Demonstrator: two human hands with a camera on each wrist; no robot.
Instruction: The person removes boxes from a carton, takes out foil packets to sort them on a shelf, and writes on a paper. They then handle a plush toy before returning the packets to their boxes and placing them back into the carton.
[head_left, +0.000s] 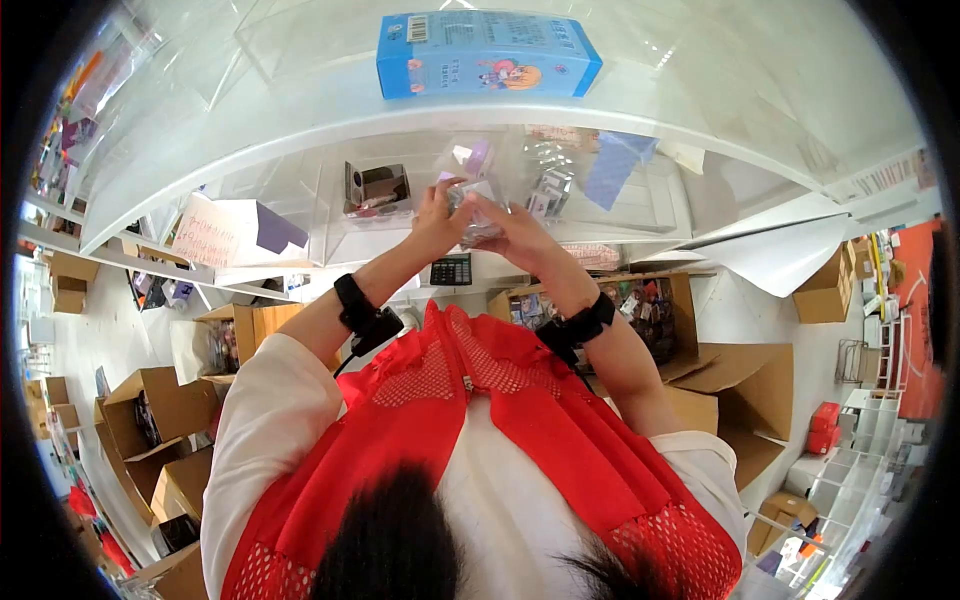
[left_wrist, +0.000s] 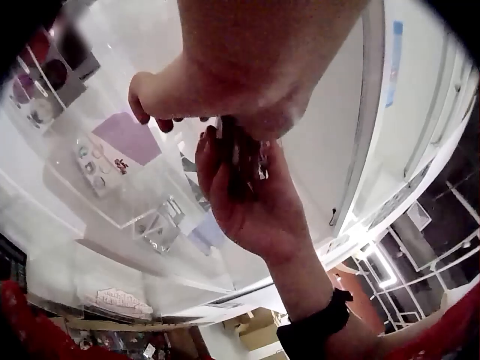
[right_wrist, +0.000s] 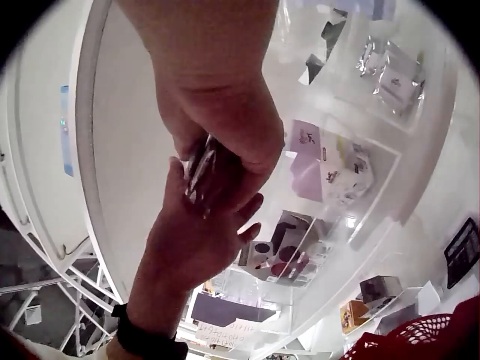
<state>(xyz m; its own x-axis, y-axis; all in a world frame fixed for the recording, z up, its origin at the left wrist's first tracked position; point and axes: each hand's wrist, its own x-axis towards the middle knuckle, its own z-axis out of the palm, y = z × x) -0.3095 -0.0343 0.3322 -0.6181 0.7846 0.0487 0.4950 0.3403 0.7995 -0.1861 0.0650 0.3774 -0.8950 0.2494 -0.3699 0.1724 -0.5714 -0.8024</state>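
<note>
Both hands meet over a white divided shelf tray [head_left: 380, 245] and hold a small bundle of shiny clear plastic packets [head_left: 477, 228] between them. My left hand [head_left: 435, 222] grips it from the left, thumb and fingers bent around its edge. From the other side my right hand [head_left: 520, 238] clasps the same packets [right_wrist: 201, 171]; its fingers partly hide them. What is inside the packets cannot be told. Just beyond the hands lie a purple and white package [head_left: 472, 157] and, to the right, more clear packets [head_left: 550, 190]. A dark open-fronted box [head_left: 377, 187] stands left of the left hand.
A blue printed box [head_left: 490, 55] sits on the clear shelf above. A black calculator [head_left: 451, 270] lies below the hands. Handwritten paper signs [head_left: 215, 235] flank the tray, and open cardboard boxes [head_left: 735, 405] stand on both sides of the body.
</note>
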